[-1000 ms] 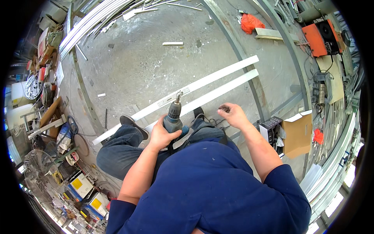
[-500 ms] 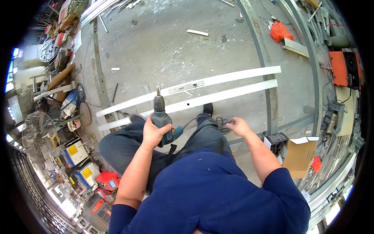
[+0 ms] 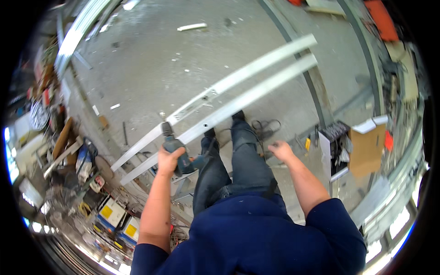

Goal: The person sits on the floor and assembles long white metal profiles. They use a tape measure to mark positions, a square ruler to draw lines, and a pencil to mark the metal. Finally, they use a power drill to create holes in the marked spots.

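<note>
My left hand is wrapped round the handle of a blue-and-black power drill, whose bit points away from me. Below the drill's tip lie two long white metal bars, side by side and slanting up to the right. A slotted cutout shows in the far bar, and a dark round hole in the near one. Out to the right of my legs, my right hand is closed, its fingertips pinched at the drill's dark cord. Blur partly hides that grip. Loops of the cord hang or lie just beyond the fingers.
Steel frame rails cross the floor under the bars' right end. An open cardboard box stands at the right. Machines and clutter line the left side, with a fan among them. White offcuts lie on the concrete floor.
My legs have straightened from a bent, crouched pose, and the view has turned and shifted. The drill stays in my left hand. The cord loops now sit farther from my right fingers.
</note>
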Demonstrator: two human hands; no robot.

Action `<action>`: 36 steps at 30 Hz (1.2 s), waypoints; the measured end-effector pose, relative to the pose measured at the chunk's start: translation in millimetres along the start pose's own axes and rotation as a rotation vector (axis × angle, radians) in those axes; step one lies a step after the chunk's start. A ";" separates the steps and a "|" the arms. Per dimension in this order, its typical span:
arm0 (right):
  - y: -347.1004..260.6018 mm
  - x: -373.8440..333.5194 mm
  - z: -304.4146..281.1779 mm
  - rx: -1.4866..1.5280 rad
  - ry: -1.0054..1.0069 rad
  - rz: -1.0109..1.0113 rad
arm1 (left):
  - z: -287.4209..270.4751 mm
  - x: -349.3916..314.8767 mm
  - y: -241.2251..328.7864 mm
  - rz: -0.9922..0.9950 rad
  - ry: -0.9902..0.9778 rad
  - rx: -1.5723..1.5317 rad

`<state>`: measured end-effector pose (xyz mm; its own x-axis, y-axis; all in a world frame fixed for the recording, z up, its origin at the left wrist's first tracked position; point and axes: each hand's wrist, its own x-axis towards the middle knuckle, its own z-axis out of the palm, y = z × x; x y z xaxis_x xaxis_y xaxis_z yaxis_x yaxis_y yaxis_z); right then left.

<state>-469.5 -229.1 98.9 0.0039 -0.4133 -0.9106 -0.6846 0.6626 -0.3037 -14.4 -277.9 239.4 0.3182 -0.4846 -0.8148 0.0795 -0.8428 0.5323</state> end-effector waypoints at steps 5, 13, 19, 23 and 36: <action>90.7 64.3 58.3 0.261 0.120 0.154 | -32.0 46.7 -101.2 -0.011 -0.074 0.111; 157.4 222.2 122.0 0.119 0.196 0.386 | -51.2 30.9 -115.0 -0.139 -0.303 0.333; 247.8 372.6 164.9 0.126 0.382 0.446 | -31.1 42.1 -86.2 -0.227 -0.470 0.523; 328.6 408.6 201.4 -0.398 0.018 0.254 | -12.3 93.8 -76.6 -0.201 -0.550 0.586; 90.0 22.4 74.2 1.803 -0.037 0.316 | 1.8 -15.3 -1.6 -0.043 -0.483 0.581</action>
<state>-477.0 -132.4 30.4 0.0766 -0.1579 -0.9845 0.8654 0.5009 -0.0131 -21.0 -269.6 250.6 -0.1342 -0.3847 -0.9132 -0.4710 -0.7861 0.4003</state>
